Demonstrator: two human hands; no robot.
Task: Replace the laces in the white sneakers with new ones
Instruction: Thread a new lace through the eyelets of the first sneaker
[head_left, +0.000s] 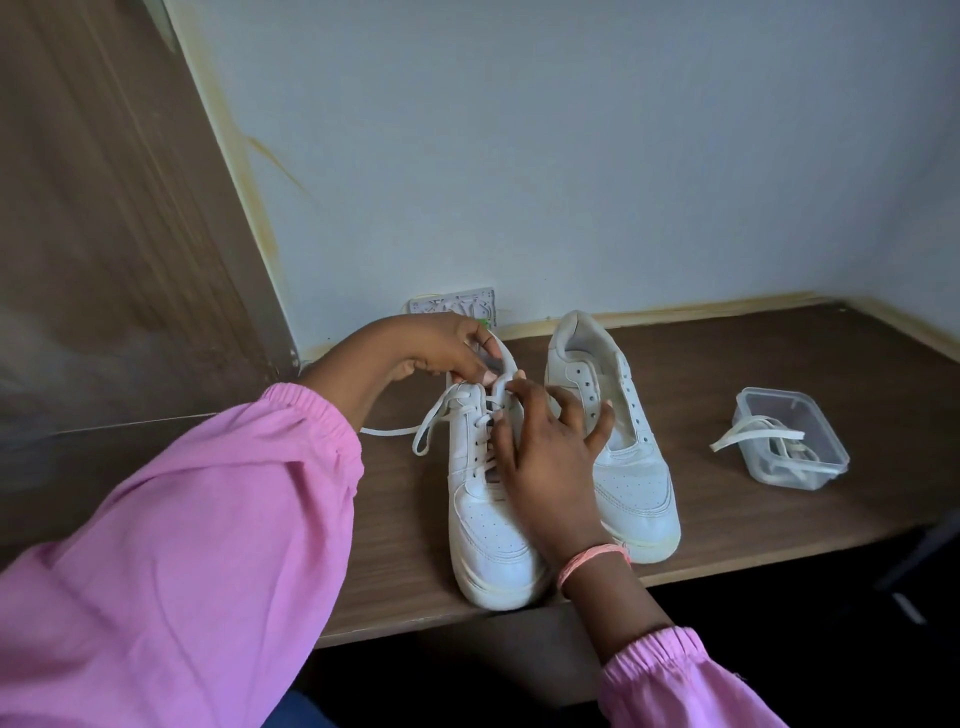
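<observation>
Two white sneakers stand side by side on a brown wooden table (753, 509), toes toward me. The left sneaker (485, 525) carries a white lace (439, 415) through its eyelets, with a loose end trailing left over the table. My left hand (441, 348) pinches the lace at the top eyelets, beside the tongue. My right hand (545, 441) lies over the laced part, thumb and forefinger pinching the lace near the top, the other fingers spread toward the right sneaker (623, 467). That sneaker has bare eyelets and no lace.
A clear plastic container (789, 441) sits on the table's right side, holding white laces, one strip hanging over its rim. A wall socket plate (452, 304) is at the back behind the shoes. A wooden panel (104, 234) closes the left side. The table's front edge is near me.
</observation>
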